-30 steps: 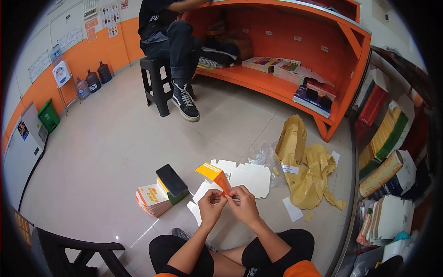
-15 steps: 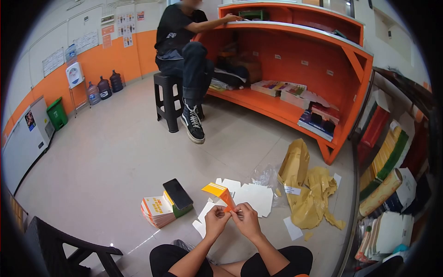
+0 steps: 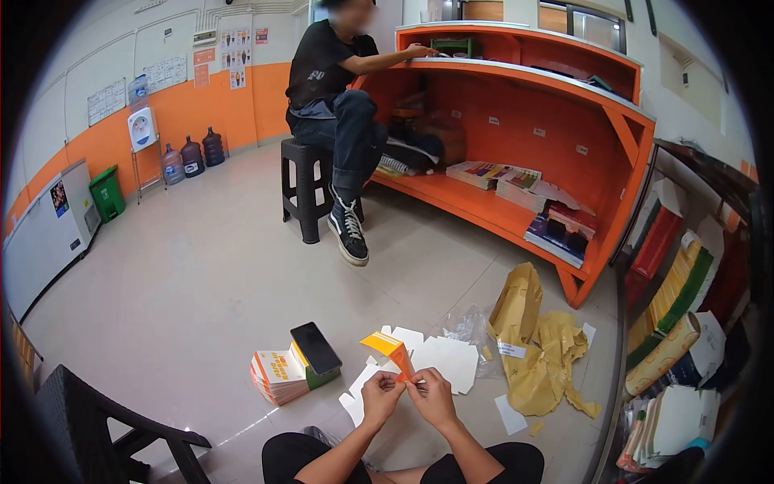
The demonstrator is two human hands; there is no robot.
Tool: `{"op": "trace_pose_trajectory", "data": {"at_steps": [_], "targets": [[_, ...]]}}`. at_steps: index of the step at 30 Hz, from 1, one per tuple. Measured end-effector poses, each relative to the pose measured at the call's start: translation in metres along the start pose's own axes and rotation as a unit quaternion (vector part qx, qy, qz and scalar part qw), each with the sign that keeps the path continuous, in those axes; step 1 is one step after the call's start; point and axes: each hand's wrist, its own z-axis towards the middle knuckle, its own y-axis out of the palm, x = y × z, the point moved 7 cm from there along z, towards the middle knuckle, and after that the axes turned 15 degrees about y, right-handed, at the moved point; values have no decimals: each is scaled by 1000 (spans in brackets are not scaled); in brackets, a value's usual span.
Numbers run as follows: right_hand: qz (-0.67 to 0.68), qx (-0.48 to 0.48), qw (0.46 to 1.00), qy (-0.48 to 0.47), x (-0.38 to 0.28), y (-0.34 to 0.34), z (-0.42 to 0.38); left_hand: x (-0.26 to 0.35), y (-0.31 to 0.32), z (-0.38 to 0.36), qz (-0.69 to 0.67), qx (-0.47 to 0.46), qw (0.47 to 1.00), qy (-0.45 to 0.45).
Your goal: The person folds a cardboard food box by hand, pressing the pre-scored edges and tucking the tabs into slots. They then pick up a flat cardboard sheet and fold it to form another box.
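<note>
Between my two hands is an orange and yellow folded cardboard piece (image 3: 393,348), its yellow end tilting up to the left. My left hand (image 3: 382,399) pinches its lower edge from the left. On the right side of the same edge, my right hand (image 3: 431,395) pinches it, with fingertips close to the left ones. White flat die-cut card sheets (image 3: 445,360) lie on the floor just beyond my hands. Left of them is a stack of printed orange, white and green cards (image 3: 278,375), with a black phone (image 3: 316,348) resting on its right side.
Torn brown wrapping paper (image 3: 536,355) and clear plastic (image 3: 468,324) lie to the right. A dark stool (image 3: 89,419) stands at lower left. Ahead, a person (image 3: 334,105) sits on a black stool (image 3: 300,194) beside an orange counter (image 3: 492,177). Shelved paper bundles (image 3: 673,282) line the right.
The view has tipped slightly upward, so the room sits lower in frame. Both hands keep their pinch on the cardboard piece, which has barely changed its angle.
</note>
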Motion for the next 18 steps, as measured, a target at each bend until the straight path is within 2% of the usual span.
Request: {"op": "trace_pose_trajectory", "data": {"at_steps": [13,18], "targets": [[-20,11,1000,5,15,4,5,10,1,-1,116,-28,993,8],[-24,14,999,18,15,1,2,15,5,-3,105,-35,993,51]]}}
